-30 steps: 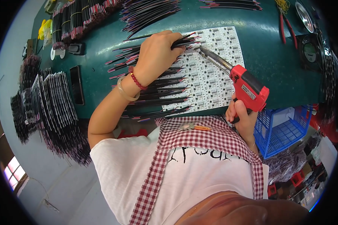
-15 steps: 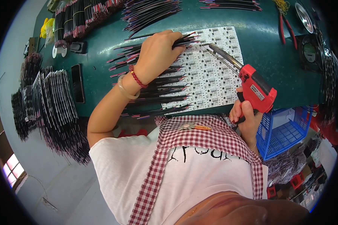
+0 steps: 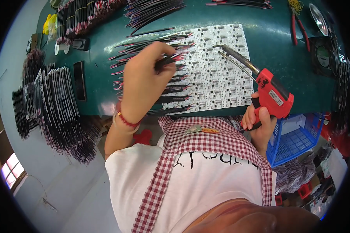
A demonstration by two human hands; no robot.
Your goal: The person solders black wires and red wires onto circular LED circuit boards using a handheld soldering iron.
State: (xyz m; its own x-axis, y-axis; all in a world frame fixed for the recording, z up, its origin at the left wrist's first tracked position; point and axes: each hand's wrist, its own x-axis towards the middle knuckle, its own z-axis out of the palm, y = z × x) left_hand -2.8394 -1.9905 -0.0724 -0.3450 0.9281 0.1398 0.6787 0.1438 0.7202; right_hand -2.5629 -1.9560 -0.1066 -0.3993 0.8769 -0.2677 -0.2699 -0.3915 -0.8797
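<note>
A small bunch of black and red wires point(image 3: 170, 59) is pinched in my left hand point(image 3: 145, 75), their tips smeared by motion. This hand is above the left part of a white sheet of circuit boards point(image 3: 217, 83), over rows of wires point(image 3: 177, 88) that lie along the sheet's left edge. In my right hand point(image 3: 260, 126), a red soldering gun point(image 3: 274, 93) is held by its handle. Its metal tip points up and left over the sheet, with a thin feed tube beneath. Whether the tip touches the boards I cannot tell.
Wire bundles point(image 3: 153, 13) lie along the far side of the green table point(image 3: 287, 73). A phone point(image 3: 79, 80) is at the left, red-handled pliers point(image 3: 300, 33) and a metal dish point(image 3: 318, 19) at the far right. A blue crate point(image 3: 293, 139) stands by the right near edge.
My left hand has drawn back toward me and left with the wires, off the far rows. The soldering gun has shifted slightly right and nearer; it stays in my right hand.
</note>
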